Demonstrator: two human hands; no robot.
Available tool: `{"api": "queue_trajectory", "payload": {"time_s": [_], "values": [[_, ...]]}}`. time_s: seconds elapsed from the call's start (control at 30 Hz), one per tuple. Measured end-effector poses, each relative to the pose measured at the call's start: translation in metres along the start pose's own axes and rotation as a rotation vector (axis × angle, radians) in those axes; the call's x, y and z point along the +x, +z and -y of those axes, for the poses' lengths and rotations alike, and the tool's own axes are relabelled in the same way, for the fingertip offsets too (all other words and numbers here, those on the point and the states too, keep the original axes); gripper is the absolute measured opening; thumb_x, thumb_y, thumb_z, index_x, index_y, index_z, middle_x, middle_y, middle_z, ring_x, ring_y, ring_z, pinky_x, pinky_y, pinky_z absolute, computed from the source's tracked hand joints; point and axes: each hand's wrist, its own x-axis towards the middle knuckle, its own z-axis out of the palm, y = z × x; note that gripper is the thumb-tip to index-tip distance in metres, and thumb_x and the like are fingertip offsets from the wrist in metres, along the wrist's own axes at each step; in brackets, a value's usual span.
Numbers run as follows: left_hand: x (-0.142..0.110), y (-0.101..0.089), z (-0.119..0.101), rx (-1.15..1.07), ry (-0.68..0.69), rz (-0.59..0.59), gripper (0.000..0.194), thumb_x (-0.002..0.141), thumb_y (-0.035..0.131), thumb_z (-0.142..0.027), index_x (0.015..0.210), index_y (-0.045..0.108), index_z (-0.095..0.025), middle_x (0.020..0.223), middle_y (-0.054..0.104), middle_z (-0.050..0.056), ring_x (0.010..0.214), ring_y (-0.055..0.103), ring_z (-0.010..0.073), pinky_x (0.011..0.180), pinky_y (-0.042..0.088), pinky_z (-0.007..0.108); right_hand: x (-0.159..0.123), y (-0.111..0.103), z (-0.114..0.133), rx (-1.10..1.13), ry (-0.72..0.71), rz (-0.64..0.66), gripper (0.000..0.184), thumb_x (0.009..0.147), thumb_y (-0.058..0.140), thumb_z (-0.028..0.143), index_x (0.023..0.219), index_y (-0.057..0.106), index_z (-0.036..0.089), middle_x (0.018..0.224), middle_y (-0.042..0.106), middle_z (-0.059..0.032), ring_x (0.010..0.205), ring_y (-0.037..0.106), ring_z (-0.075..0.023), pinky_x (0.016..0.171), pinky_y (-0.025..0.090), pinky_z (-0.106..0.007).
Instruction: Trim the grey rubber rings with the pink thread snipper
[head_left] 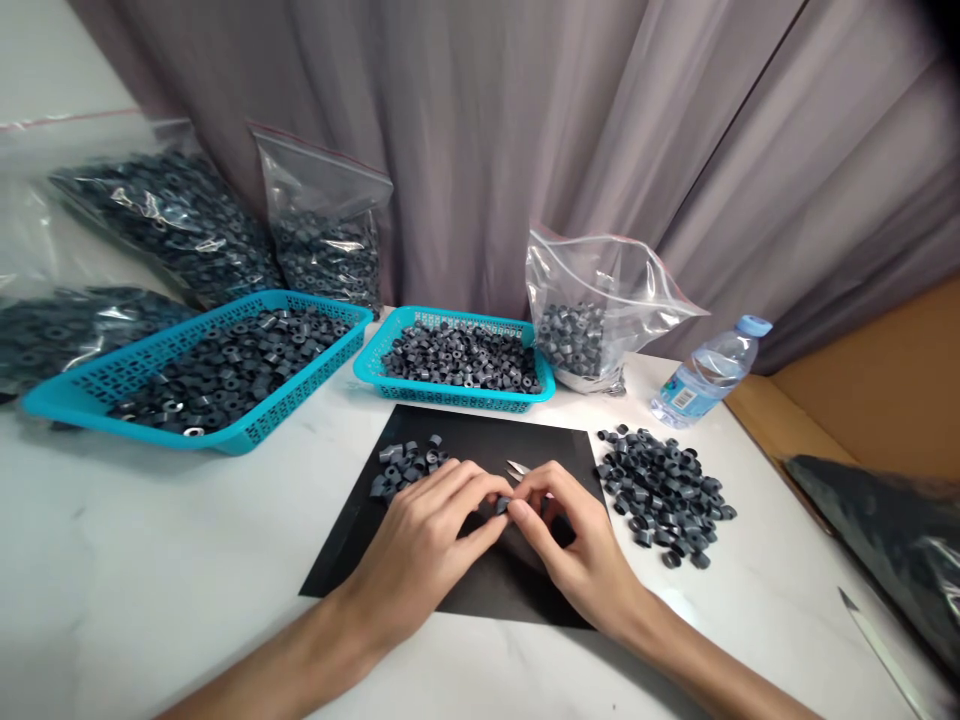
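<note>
Over a black mat, my left hand and my right hand meet fingertip to fingertip. Both pinch one small dark grey plastic cap between thumb and forefinger. A pointed metal blade tip sticks out beyond my right hand; the rest of that tool is hidden behind the fingers. Just past my left hand lies a small heap of grey caps on the mat. A larger pile of grey caps spreads on the white table to the right of my right hand.
Two blue baskets hold many grey pieces. Behind them stand filled zip bags, with an open zip bag farther right. A water bottle stands beside the pile. A thin pointed tool lies at the right edge.
</note>
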Motion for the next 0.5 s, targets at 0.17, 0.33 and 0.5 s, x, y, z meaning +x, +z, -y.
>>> {"api": "queue_trajectory", "payload": {"time_s": [0.17,0.33,0.5], "values": [[0.0004,-0.0019,0.0009,-0.102,0.003,0.03,0.016,0.099,0.051,-0.025,0.109,0.063,-0.023,0.105,0.068,0.003,0.097,0.062,0.0182,0.092,0.046,0.029,-0.0001,0.0011,-0.0018,0.038,0.015,-0.009,0.018,0.1,0.05,0.034,0.092,0.059,0.022,0.086,0.06,-0.0032,0.074,0.056,-0.0164,0.064,0.046,-0.029],[0.0014,-0.0018,-0.0003,-0.126,0.017,0.027,0.02,0.099,0.052,-0.024,0.115,0.063,-0.022,0.108,0.068,0.004,0.101,0.063,0.0175,0.096,0.045,0.027,-0.0005,0.0019,-0.005,0.052,0.036,-0.051,0.018,0.1,0.051,0.033,0.09,0.06,0.021,0.086,0.06,-0.0028,0.074,0.057,-0.0165,0.064,0.046,-0.028],[0.0021,-0.0034,-0.003,-0.164,-0.035,0.041,0.02,0.1,0.051,-0.025,0.115,0.064,-0.024,0.109,0.066,0.002,0.099,0.064,0.0159,0.095,0.047,0.026,0.0006,0.002,-0.0053,0.054,0.043,-0.054,0.018,0.1,0.051,0.033,0.09,0.059,0.021,0.085,0.06,-0.0026,0.074,0.057,-0.0164,0.064,0.046,-0.028]]}}
